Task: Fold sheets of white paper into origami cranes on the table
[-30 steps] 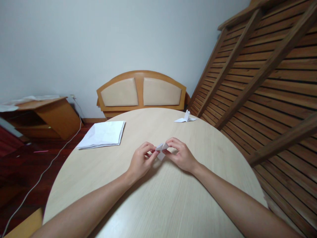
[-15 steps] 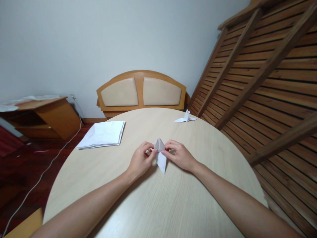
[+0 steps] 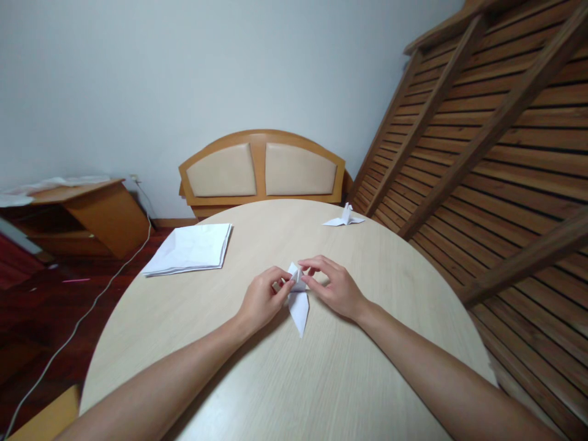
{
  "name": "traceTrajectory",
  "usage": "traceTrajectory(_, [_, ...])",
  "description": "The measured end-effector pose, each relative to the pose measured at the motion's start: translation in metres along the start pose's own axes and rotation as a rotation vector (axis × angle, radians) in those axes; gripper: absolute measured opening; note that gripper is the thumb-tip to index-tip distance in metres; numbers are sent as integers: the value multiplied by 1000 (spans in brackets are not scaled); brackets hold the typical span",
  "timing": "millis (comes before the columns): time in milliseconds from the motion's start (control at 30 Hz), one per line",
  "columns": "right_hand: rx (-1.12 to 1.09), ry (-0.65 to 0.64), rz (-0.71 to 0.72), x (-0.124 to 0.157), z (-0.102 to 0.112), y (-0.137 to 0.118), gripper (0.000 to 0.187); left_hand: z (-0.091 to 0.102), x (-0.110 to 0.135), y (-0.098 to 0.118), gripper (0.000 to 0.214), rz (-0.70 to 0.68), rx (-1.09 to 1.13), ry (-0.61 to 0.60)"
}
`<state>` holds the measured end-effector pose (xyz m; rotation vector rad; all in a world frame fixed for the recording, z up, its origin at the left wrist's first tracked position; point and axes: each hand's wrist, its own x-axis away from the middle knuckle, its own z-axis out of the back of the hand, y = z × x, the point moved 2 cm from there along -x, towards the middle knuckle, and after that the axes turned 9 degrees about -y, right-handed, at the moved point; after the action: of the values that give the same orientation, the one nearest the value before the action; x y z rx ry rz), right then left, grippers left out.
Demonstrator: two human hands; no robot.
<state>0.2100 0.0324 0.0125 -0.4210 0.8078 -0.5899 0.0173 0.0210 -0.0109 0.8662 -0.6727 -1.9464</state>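
Since half a second ago the upright peak of the fold (image 3: 297,294) has been pressed down, and its long point now reaches a little further toward me across the table (image 3: 285,380). I see my left hand (image 3: 261,300) curled nearly closed, thumb and forefinger pinching the fold's left edge near the top. My right hand (image 3: 333,286) is looser, the forefinger stretched across the top of the fold and the thumb under it, the other fingers half curled above the table. Both hands meet at the fold's upper end, roughly mid-table, while the pointed lower flap lies on the wood between my wrists.

Far right, near the table's back edge, a finished crane (image 3: 344,217) sits well apart from my hands. Back left, a stack of sheets (image 3: 190,249) lies partly over the rim. Beyond the table stands a chair (image 3: 261,168) against the wall, with a slatted frame (image 3: 496,141) leaning on the right and a low cabinet (image 3: 87,214) on the left.
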Motion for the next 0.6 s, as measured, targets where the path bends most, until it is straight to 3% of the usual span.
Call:
traceTrajectory(133, [18,8,106,-1,1,-2,18,0,0,0,16,-4,-11,-6])
traceTrajectory(600, [70,37,111,-1,2,-2,7,-1,1,1,16,-3,-9,-10])
